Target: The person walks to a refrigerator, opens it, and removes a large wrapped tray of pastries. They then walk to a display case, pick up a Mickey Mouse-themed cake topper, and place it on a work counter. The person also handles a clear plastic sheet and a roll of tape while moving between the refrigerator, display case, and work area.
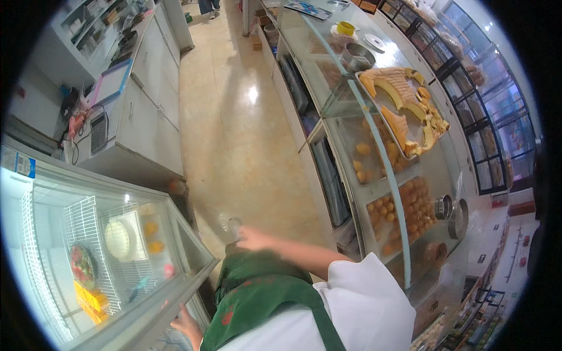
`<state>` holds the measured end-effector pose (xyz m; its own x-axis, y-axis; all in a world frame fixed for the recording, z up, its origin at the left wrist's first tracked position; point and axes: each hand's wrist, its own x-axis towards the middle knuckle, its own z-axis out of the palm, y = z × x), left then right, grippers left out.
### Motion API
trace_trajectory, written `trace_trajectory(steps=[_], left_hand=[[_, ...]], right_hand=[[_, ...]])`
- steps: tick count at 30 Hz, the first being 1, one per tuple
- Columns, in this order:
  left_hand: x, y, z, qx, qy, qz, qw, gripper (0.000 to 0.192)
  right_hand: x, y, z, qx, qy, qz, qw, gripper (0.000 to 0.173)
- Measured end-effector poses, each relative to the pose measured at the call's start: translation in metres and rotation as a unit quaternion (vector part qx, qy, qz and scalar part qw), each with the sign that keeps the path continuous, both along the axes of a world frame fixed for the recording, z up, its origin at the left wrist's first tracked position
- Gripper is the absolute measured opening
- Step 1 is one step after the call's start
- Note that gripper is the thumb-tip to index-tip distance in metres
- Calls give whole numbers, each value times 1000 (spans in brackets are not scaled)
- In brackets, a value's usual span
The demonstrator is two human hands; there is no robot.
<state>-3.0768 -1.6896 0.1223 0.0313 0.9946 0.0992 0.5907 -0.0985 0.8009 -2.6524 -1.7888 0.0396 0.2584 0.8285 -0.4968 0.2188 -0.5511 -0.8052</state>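
My left hand [188, 324] is at the frame of a glass refrigerator door [193, 281], its fingers curled around the edge. My right hand [253, 238] is blurred and reaches across in front of the green apron [263, 298]. In its fingers is a small clear container [235, 224], too blurred to name more exactly. Behind the glass of the lit display refrigerator [48, 237], white wire racks [94, 223] carry a round pale cake [117, 239], a tray of cut fruit [82, 265], yellow boxes [91, 302] and orange items [151, 237].
To the right runs a glass display counter [382, 145] holding trays of small round pastries [408, 210]. On top are a tray of cut sponge cake [399, 105] and metal rings [443, 207]. White cabinets [149, 96] line the left; a tiled aisle [241, 131] leads to another person's legs [208, 8].
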Motion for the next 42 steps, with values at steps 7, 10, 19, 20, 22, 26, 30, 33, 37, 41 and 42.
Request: trace_trajectory(steps=[7, 10, 19, 20, 22, 26, 30, 33, 37, 41, 42], left_hand=[[-77, 44, -65, -158, -23, 253, 954, 64], [-6, 20, -72, -229, -137, 474, 839, 70], [211, 155, -164, -506, -63, 10, 860, 43], [245, 171, -171, -454, -48, -46, 888, 44], [316, 197, -180, -403, 29, -120, 907, 46], [452, 228, -183, -426, 206, -201, 857, 53], [578, 245, -181, -427, 314, -246, 812, 56], [652, 260, -179, -334, 347, -315, 818, 58], [748, 299, -190, -252, 332, -420, 806, 56], [841, 340, -232, -280, 278, -489, 778, 51], [862, 349, -246, -283, 262, -506, 772, 50]], right_hand=[[82, -24, -97, -212, -24, -92, 973, 60], [113, -30, -110, -292, -41, -154, 943, 57], [206, -14, -120, -325, -4, -260, 909, 47], [222, -8, -118, -323, -11, -256, 911, 45], [254, 7, -116, -323, -21, -247, 913, 43], [338, 41, -120, -309, -41, -234, 921, 42], [454, 70, -139, -307, -24, -255, 916, 46], [544, 91, -173, -312, -23, -242, 919, 47], [652, 119, -224, -269, 86, -341, 897, 38], [740, 162, -293, -269, -2, -383, 884, 37], [760, 170, -305, -225, -30, -391, 892, 38]])
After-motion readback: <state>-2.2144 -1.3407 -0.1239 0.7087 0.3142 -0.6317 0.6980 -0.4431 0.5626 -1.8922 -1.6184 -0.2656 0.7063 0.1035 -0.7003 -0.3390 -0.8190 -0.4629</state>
